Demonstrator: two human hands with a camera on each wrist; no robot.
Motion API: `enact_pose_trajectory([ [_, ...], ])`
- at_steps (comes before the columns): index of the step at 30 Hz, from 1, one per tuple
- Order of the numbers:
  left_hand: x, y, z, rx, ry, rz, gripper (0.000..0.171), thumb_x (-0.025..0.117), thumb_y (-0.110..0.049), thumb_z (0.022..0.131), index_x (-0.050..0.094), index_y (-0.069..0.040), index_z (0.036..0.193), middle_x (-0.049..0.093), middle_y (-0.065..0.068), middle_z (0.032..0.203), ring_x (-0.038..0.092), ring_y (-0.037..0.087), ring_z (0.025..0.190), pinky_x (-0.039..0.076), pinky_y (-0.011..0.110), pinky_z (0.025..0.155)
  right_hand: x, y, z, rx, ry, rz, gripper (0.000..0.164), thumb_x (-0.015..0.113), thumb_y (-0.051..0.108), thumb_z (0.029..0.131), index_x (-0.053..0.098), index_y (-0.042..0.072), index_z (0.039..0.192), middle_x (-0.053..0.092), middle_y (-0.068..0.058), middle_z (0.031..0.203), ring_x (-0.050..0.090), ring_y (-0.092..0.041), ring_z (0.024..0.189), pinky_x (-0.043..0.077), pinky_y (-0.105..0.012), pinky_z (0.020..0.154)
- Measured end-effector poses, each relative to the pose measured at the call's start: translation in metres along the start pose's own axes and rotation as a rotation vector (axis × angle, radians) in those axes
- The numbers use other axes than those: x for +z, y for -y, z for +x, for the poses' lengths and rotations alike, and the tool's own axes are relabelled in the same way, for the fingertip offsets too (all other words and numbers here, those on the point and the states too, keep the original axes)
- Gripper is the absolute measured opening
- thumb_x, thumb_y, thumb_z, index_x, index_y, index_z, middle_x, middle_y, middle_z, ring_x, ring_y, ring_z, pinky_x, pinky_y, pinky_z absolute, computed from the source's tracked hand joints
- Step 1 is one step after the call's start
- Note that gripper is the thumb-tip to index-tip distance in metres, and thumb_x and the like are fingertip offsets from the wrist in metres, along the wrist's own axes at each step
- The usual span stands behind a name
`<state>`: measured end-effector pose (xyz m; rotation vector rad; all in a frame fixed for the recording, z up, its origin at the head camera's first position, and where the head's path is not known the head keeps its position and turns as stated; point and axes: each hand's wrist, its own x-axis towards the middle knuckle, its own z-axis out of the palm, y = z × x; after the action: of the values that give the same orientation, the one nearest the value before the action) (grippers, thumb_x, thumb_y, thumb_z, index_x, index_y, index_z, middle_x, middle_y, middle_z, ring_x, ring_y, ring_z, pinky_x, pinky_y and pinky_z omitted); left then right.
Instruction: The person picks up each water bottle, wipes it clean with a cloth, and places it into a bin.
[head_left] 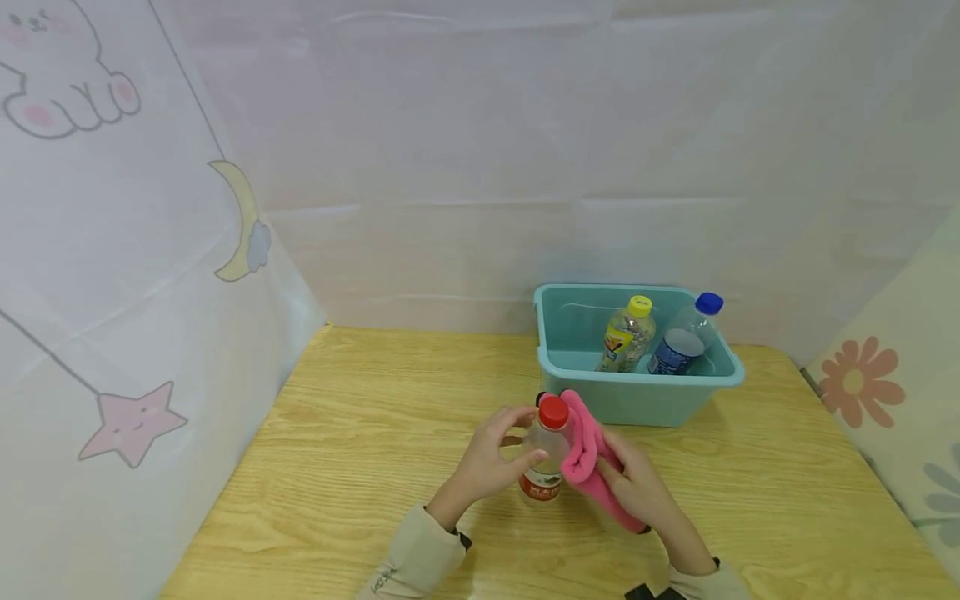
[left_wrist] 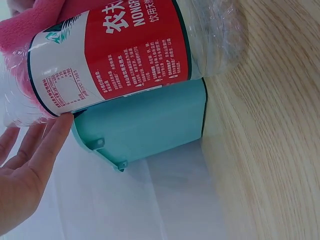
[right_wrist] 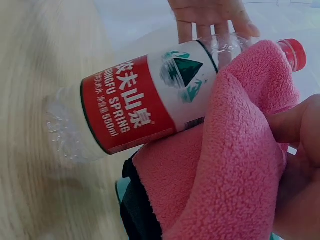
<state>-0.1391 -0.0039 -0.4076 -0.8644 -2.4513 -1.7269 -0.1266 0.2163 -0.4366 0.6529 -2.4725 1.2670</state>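
A clear plastic water bottle (head_left: 542, 454) with a red cap (head_left: 553, 412) stands upright on the table. Its red and white label (right_wrist: 145, 95) shows large in both wrist views. Spread around the bottle's left side is my left hand (head_left: 489, 462), its fingers (left_wrist: 47, 145) fairly straight and the fingertips right at the bottle's upper part. My right hand (head_left: 637, 483) grips a folded pink fleecy cloth (head_left: 588, 450) with dark edging. The cloth lies against the bottle's right side, and in the right wrist view it covers part of the neck below the cap.
Just behind the hands, a teal plastic bin (head_left: 622, 400) stands on the wooden table (head_left: 360, 450). Inside lean a yellow-capped bottle (head_left: 628, 335) and a blue-capped bottle (head_left: 684, 337). Pale printed curtains (head_left: 465, 167) hang at the back and both sides.
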Motion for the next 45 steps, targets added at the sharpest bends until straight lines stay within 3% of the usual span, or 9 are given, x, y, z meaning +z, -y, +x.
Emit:
enact_pose_trajectory([
  [6,-0.004,-0.016,-0.001,-0.008,-0.001,-0.017,0.043,0.066,-0.004,0.082,0.05,0.004,0.121,0.054,0.018,0.112,0.052,0.035,0.103,0.05,0.044,0.082,0.01,-0.011,-0.007,0.051,-0.005,0.029,0.044,0.054,-0.016,0.08,0.05,-0.009,0.123,0.06,-0.018,0.111,0.056,-0.014,0.099,0.05,-0.025,0.078],
  [10,-0.003,-0.016,-0.002,-0.008,-0.006,-0.017,0.043,0.066,-0.004,0.082,0.049,0.004,0.122,0.053,0.018,0.113,0.052,0.033,0.103,0.05,0.044,0.082,0.017,-0.017,-0.011,0.087,-0.004,0.047,0.044,0.054,-0.015,0.08,0.049,-0.008,0.124,0.059,-0.019,0.113,0.055,-0.018,0.102,0.049,-0.026,0.081],
  [16,-0.003,-0.014,-0.002,0.001,-0.001,-0.021,0.045,0.065,-0.005,0.084,0.048,0.003,0.124,0.052,0.021,0.115,0.051,0.034,0.105,0.05,0.04,0.083,0.025,-0.021,-0.017,0.141,0.024,0.088,0.046,0.052,-0.015,0.082,0.045,-0.01,0.128,0.054,-0.024,0.12,0.05,-0.034,0.109,0.047,-0.03,0.087],
  [22,-0.003,-0.014,-0.003,0.006,-0.004,-0.024,0.044,0.064,-0.006,0.084,0.048,0.002,0.125,0.052,0.022,0.114,0.05,0.034,0.106,0.05,0.039,0.083,0.029,-0.022,-0.018,0.22,0.072,0.15,0.046,0.05,-0.013,0.084,0.042,-0.01,0.13,0.049,-0.026,0.125,0.045,-0.037,0.115,0.043,-0.043,0.092],
  [27,-0.002,-0.015,-0.003,-0.011,-0.003,-0.023,0.045,0.064,-0.007,0.084,0.048,0.002,0.125,0.052,0.02,0.114,0.051,0.032,0.106,0.05,0.038,0.084,0.035,-0.029,-0.019,0.27,0.099,0.123,0.044,0.051,-0.013,0.084,0.044,-0.011,0.128,0.049,-0.029,0.123,0.045,-0.04,0.115,0.039,-0.052,0.093],
  [35,-0.001,-0.013,-0.003,-0.01,-0.01,0.0,0.045,0.064,-0.005,0.084,0.048,0.001,0.125,0.053,0.017,0.115,0.052,0.03,0.105,0.05,0.036,0.083,0.041,-0.039,-0.023,0.34,0.147,0.097,0.044,0.051,-0.011,0.084,0.044,-0.011,0.127,0.052,-0.028,0.12,0.049,-0.038,0.111,0.043,-0.049,0.09],
  [45,-0.002,-0.011,-0.003,-0.008,0.001,-0.012,0.046,0.064,-0.005,0.084,0.047,0.003,0.126,0.052,0.016,0.118,0.051,0.029,0.108,0.049,0.035,0.085,0.04,-0.035,-0.024,0.337,0.133,0.096,0.043,0.053,-0.01,0.084,0.045,-0.011,0.127,0.052,-0.028,0.12,0.048,-0.039,0.112,0.042,-0.05,0.09],
])
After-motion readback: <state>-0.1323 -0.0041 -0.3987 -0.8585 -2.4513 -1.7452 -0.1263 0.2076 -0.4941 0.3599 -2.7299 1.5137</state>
